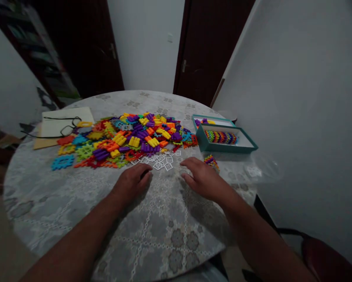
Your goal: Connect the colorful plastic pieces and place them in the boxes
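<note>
My left hand (132, 181) rests on the tablecloth just in front of a heap of bright plastic building pieces (140, 135); its fingers are loosely bent, the thumb apart, and it holds nothing I can see. Across from it, my right hand (203, 179) is held low over the cloth, thumb and fingers apart, with nothing between them. Between and beyond the hands lie several small white square grid pieces (163, 159). A small multicoloured block of joined pieces (211, 162) sits behind my right hand, partly hidden by it.
A green box (225, 149) holds a striped row of joined pieces (221, 137); its open lid (213, 117) lies behind. Right of my hand is a clear plastic bag (262, 169). A pale notebook (67, 121) with a black cord lies left. The table (152, 235) has a rounded edge.
</note>
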The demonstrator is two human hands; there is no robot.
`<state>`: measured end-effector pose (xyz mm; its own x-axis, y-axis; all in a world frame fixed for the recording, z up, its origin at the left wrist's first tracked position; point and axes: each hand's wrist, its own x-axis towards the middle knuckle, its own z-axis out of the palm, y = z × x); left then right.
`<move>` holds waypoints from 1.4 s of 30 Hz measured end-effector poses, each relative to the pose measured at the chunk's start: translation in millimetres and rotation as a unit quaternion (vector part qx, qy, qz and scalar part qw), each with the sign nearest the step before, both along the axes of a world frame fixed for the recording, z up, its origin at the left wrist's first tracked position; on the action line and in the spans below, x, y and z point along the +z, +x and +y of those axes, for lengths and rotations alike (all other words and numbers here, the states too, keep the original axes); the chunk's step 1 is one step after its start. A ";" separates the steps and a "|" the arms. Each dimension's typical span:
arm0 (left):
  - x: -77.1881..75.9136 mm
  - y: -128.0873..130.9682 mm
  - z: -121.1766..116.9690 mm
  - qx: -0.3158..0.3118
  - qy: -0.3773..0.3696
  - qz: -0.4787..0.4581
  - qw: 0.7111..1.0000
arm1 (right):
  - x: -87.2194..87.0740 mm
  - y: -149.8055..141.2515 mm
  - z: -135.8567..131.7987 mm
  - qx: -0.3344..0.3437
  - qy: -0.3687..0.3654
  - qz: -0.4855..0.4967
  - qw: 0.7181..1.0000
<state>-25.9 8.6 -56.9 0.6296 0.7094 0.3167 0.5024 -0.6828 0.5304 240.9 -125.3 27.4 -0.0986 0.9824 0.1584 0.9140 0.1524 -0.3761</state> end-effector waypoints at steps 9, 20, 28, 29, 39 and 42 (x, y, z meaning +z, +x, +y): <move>-7.4 -0.3 -0.7 -0.007 0.019 -0.014 1.000 | -32.1 -39.7 73.6 -0.114 -0.130 -0.104 0.979; 0.1 0.2 -7.8 -0.023 -0.013 0.007 1.000 | -71.7 -31.5 69.6 -0.040 -0.018 0.093 0.995; -0.7 1.3 -11.2 -0.041 -0.045 -0.040 0.997 | -74.2 -62.4 63.4 0.099 0.037 0.200 0.974; -1.1 1.8 -11.4 -0.037 -0.047 -0.042 0.997 | -75.8 -63.5 63.2 0.101 0.036 0.198 0.974; -1.0 1.1 -11.0 -0.021 -0.010 -0.007 1.000 | -97.4 -52.7 80.3 0.061 0.111 0.065 0.990; 0.3 -1.5 -9.6 -0.010 -0.004 0.014 1.000 | -97.0 -54.0 82.9 0.060 0.082 -0.003 0.995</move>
